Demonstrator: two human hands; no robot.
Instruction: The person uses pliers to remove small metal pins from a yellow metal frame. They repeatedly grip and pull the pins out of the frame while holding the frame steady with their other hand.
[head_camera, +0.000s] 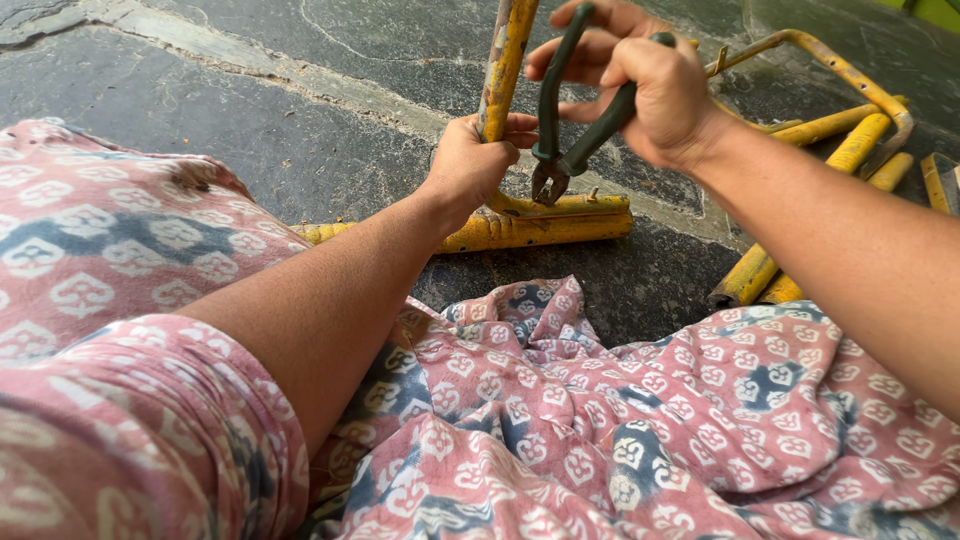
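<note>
Yellow chipped metal tube (503, 70) gripped by left hand (470, 165); right hand (650, 90) squeezing dark-handled pliers (570, 150).

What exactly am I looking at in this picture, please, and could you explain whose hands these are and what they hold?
This is a single view from a camera worn on a person's head, looking down at their own two bare hands. The left hand grips an upright yellow-painted metal tube of a worn, rusty frame. The right hand holds dark-handled metal pliers, their tip pointing down beside the left hand, near the horizontal yellow tube at the frame's base. More yellow metal frame pieces lie at the right on the dark stone floor. The pink patterned cloth in front is the person's own clothing.
</note>
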